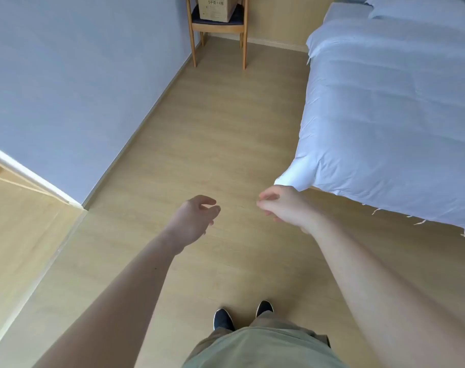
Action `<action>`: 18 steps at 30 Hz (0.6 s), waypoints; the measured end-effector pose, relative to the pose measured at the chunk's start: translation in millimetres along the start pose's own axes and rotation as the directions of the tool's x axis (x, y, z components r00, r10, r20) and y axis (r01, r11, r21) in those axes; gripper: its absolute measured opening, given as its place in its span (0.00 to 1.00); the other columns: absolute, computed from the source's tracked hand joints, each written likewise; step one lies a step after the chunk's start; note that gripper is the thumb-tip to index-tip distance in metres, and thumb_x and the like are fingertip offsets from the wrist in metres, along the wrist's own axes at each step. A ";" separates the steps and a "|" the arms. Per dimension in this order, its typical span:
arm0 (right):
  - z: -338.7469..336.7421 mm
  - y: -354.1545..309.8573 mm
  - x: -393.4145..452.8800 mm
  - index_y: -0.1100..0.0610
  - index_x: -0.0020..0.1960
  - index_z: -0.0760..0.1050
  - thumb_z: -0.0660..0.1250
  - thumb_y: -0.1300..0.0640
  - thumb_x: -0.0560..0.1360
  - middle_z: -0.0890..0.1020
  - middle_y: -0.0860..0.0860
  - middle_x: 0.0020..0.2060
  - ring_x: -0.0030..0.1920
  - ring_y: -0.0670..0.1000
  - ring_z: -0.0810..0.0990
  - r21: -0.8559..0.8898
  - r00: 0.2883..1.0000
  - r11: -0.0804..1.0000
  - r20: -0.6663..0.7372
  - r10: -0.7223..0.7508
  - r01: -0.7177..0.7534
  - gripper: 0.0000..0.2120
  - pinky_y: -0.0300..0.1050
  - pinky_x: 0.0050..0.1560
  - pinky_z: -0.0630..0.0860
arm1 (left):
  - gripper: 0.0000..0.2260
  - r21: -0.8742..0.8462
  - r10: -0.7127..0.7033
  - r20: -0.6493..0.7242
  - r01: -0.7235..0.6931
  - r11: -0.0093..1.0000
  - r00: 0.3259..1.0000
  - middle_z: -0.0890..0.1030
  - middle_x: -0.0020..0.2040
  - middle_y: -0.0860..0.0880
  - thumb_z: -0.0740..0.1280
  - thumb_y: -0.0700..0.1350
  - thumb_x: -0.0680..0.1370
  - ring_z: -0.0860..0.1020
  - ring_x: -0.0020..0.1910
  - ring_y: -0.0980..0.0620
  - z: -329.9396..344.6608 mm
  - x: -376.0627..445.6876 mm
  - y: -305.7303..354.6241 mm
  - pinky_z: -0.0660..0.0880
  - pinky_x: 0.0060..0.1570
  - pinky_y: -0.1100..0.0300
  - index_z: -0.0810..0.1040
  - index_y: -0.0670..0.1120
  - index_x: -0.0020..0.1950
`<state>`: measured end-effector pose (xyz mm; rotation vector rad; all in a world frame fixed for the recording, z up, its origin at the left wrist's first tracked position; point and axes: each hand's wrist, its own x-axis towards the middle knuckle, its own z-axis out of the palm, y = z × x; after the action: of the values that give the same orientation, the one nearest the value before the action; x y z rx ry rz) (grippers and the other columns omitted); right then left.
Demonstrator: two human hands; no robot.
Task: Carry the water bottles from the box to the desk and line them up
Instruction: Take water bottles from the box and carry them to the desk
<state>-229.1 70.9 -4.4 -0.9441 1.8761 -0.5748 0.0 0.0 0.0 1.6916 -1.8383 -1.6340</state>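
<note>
A brown cardboard box (216, 7) with printed text stands on the dark seat of a wooden chair (218, 29) at the far end of the room, its top cut off by the frame. No water bottles and no desk are visible. My left hand (195, 217) and my right hand (282, 204) are stretched out in front of me over the wooden floor, far short of the box. Both hold nothing, and their fingers hang loosely curled.
A bed (390, 107) with a pale blue cover fills the right side. A blue-grey wall (74, 88) runs along the left, with a wooden corner panel (19, 221) at the near left. A strip of wooden floor (212, 142) leads between them to the chair.
</note>
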 end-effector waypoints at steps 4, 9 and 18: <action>10.1 -9.5 3.7 0.47 0.61 0.78 0.69 0.48 0.77 0.80 0.42 0.54 0.52 0.48 0.82 0.020 0.999 1.000 -0.038 -0.007 0.008 0.13 0.50 0.57 0.80 | 0.11 0.011 0.029 0.021 -0.029 1.000 0.999 0.84 0.51 0.47 0.67 0.52 0.81 0.84 0.53 0.41 -10.8 9.0 -1.5 0.81 0.56 0.43 0.78 0.52 0.62; 14.8 -14.7 14.8 0.47 0.64 0.77 0.68 0.48 0.79 0.78 0.39 0.56 0.51 0.46 0.79 0.057 0.996 0.998 -0.083 -0.012 0.017 0.15 0.40 0.44 0.72 | 0.11 -0.002 0.025 0.044 -0.025 1.000 0.999 0.84 0.50 0.49 0.67 0.52 0.80 0.84 0.53 0.42 -17.9 29.1 1.0 0.80 0.59 0.42 0.79 0.53 0.62; -18.1 -24.6 76.4 0.47 0.63 0.78 0.68 0.48 0.79 0.79 0.40 0.57 0.56 0.49 0.79 0.099 0.994 0.995 -0.110 0.003 0.008 0.13 0.47 0.58 0.77 | 0.10 0.011 0.007 0.065 -0.007 1.000 0.998 0.85 0.49 0.50 0.68 0.52 0.80 0.85 0.52 0.43 -15.0 92.2 35.1 0.80 0.59 0.42 0.79 0.54 0.61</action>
<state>-257.1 -5.1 -18.9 -0.8654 1.9253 -0.7278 -42.9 -88.7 -15.5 1.6535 -1.8838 -1.6979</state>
